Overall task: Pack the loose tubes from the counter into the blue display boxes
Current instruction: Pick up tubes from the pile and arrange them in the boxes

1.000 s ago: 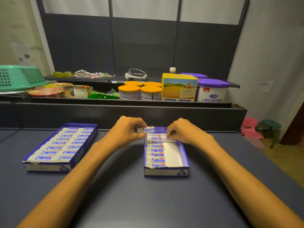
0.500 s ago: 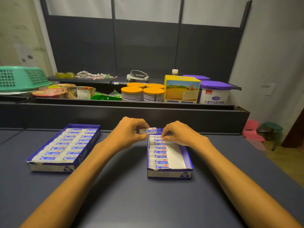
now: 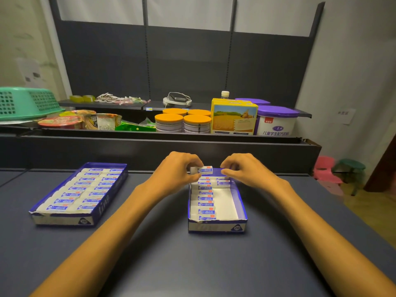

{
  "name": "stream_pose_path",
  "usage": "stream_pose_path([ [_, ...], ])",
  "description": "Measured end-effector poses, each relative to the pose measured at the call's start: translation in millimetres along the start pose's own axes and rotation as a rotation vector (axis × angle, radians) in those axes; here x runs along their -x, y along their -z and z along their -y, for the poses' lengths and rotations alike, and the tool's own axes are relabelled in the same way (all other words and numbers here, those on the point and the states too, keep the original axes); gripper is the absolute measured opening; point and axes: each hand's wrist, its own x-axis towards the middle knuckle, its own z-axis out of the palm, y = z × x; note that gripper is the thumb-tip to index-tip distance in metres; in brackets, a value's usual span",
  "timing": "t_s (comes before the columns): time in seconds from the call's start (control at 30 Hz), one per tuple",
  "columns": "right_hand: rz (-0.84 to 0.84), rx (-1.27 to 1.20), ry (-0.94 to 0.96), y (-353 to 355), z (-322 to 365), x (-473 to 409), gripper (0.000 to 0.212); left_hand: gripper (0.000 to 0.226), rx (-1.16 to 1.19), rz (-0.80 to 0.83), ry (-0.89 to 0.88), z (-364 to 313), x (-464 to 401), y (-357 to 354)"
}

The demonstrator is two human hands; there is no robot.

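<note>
Pinching one tube over the far end of the part-filled box, both hands at work.

Left hand (image 3: 177,170) fingers curled, thumb and fingertips pinch a white-and-blue tube (image 3: 204,169) held level just above the far end of the right box (image 3: 241,202). Right hand (image 3: 242,170) fingers curled, tips down on a packed tube (image 3: 222,182) at the box's far right; whether it grips or only presses, cannot tell. Right box: left column full, right column mostly bare white floor, sits mid-counter (image 3: 192,264). Left box (image 3: 102,205) looks full, two columns, toward the counter's left edge. Shelf behind carries orange-lidded tins (image 3: 183,123), a yellow carton (image 3: 234,119), a purple-lidded tub (image 3: 276,121), a green basket (image 3: 25,102).
</note>
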Motion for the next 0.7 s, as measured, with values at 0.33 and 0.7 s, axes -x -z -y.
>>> stream_pose_path([
  [0.33, 0.032, -0.006, -0.060, 4, -18, 15, 0.051, 0.026, -0.035, 0.070, 0.015, -29, -27, -35],
  [0.7, 0.076, -0.047, -0.068, 6, -18, 15, 0.048, 0.024, 0.030, 0.161, 0.039, -28, -29, -49],
])
